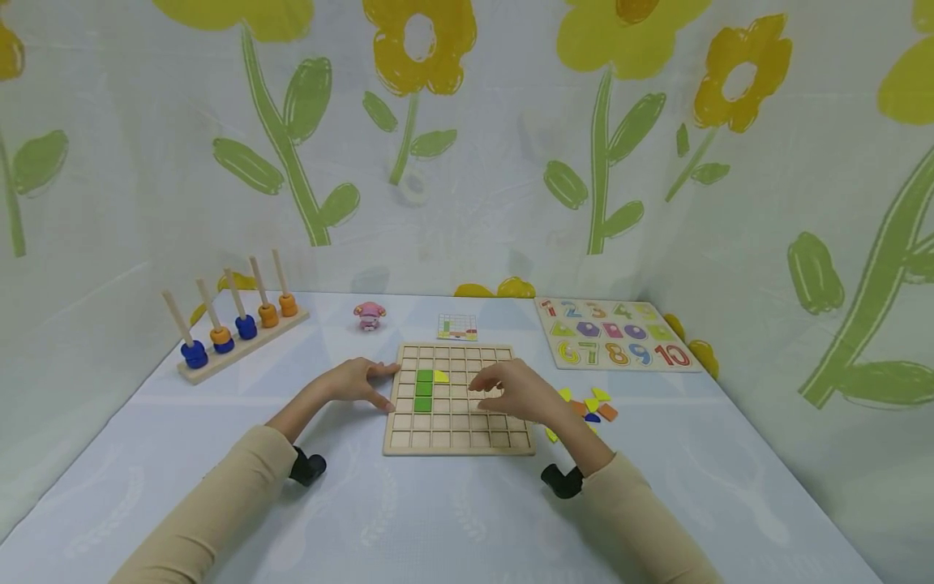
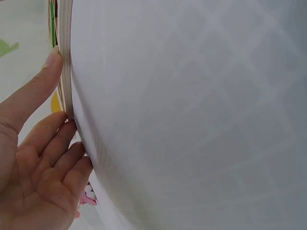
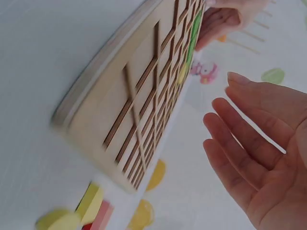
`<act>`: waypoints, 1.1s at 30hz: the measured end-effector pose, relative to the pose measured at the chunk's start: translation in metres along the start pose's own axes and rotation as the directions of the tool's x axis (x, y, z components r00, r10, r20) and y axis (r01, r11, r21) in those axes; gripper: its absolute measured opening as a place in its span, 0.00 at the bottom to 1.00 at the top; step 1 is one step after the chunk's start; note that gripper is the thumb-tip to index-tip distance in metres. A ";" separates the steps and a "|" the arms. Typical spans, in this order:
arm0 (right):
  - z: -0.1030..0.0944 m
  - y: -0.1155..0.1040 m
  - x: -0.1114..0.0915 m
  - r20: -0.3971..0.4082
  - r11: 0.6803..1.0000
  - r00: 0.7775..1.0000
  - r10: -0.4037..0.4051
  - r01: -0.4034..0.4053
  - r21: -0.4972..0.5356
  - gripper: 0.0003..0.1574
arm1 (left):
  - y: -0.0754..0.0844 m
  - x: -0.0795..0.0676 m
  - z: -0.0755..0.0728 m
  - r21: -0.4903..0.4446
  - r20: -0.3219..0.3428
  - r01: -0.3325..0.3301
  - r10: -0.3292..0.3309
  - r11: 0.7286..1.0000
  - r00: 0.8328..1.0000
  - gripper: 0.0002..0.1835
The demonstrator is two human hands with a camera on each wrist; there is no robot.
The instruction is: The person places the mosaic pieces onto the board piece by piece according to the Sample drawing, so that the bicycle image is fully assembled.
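Note:
A wooden grid board (image 1: 458, 445) lies flat in front of me. Green squares (image 1: 424, 388) stand in one column of it, and a yellow piece (image 1: 441, 376) sits beside the top one. My left hand (image 1: 355, 381) touches the board's left edge with thumb and fingertips spread along it; the left wrist view shows the fingers extended against the side. Over the right part of the board hovers my right hand (image 1: 516, 391), fingers loosely bent. In the right wrist view that hand (image 3: 268, 148) holds nothing and is apart from the board.
Loose yellow, orange and blue pieces (image 1: 607, 412) lie right of the board. Behind it are a small pattern card (image 1: 457, 326) and a pink figurine (image 1: 369, 316). A peg stand with rings (image 1: 246, 345) is at back left, a number puzzle board (image 1: 613, 334) at back right.

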State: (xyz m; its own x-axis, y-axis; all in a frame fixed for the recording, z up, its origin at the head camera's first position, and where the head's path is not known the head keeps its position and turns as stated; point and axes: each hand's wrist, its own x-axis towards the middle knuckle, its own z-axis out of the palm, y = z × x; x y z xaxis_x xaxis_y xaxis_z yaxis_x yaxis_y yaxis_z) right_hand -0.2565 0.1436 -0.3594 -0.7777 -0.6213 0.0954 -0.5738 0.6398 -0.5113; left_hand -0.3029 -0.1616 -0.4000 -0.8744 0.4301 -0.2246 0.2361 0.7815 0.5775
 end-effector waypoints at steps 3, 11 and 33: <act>-0.006 0.008 -0.010 -0.007 1.000 1.000 0.010 -0.010 -0.003 0.13 | -0.001 0.000 0.000 0.006 0.003 -0.003 0.003 1.000 1.000 0.45; -0.014 0.031 -0.034 0.000 0.995 0.999 0.047 -0.047 -0.083 0.10 | -0.001 0.000 0.000 0.017 0.001 0.000 0.000 1.000 1.000 0.46; -0.018 0.068 -0.057 0.026 0.983 0.995 0.098 -0.092 -0.161 0.07 | -0.003 0.003 0.002 0.022 -0.007 0.009 -0.009 1.000 1.000 0.46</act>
State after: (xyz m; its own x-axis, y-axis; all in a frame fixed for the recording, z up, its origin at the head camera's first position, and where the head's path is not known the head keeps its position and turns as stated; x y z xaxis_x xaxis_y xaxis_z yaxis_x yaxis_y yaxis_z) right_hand -0.2558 0.2307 -0.3839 -0.8231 -0.5674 0.0225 -0.5333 0.7588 -0.3739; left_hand -0.3058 -0.1616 -0.4042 -0.8794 0.4201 -0.2241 0.2376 0.7950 0.5581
